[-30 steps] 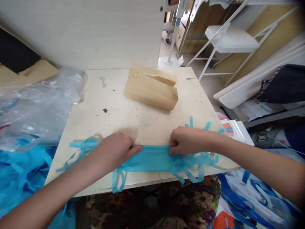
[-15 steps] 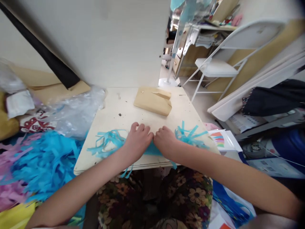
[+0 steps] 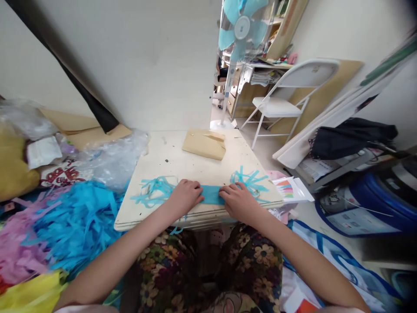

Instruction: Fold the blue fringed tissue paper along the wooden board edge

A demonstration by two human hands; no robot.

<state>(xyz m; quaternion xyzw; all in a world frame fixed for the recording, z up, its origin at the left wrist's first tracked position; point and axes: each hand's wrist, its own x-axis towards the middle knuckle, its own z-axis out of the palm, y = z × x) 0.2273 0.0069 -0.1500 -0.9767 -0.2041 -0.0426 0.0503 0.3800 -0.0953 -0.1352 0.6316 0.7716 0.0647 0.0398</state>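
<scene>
On the white table (image 3: pixel 153 161) a folded band of blue tissue paper (image 3: pixel 211 194) lies flat along the near edge, with cut fringe spreading from both ends. My left hand (image 3: pixel 187 194) is on the band's left part, its fingers bent and closed on the paper. Toward the right part, my right hand (image 3: pixel 237 198) has its fingers curled over the band, closed on it. Both thumbs are mostly hidden. Bare blue paper shows between the two hands. A folded brown paper piece (image 3: pixel 203 144) lies farther back on the table.
Left of the table are heaps of blue fringed paper (image 3: pixel 80 221) and pink fringed paper (image 3: pixel 24 241), plus clear plastic wrapping (image 3: pixel 110 158). A white panel (image 3: pixel 156 65) rises behind. A blue fan (image 3: pixel 242 28), a white folding chair (image 3: pixel 280 104) and a blue drum (image 3: pixel 387 198) stand to the right.
My hands, close together at the middle of the blue paper before, have moved apart toward its ends, baring the middle. The camera view has shifted, bringing the fan into sight.
</scene>
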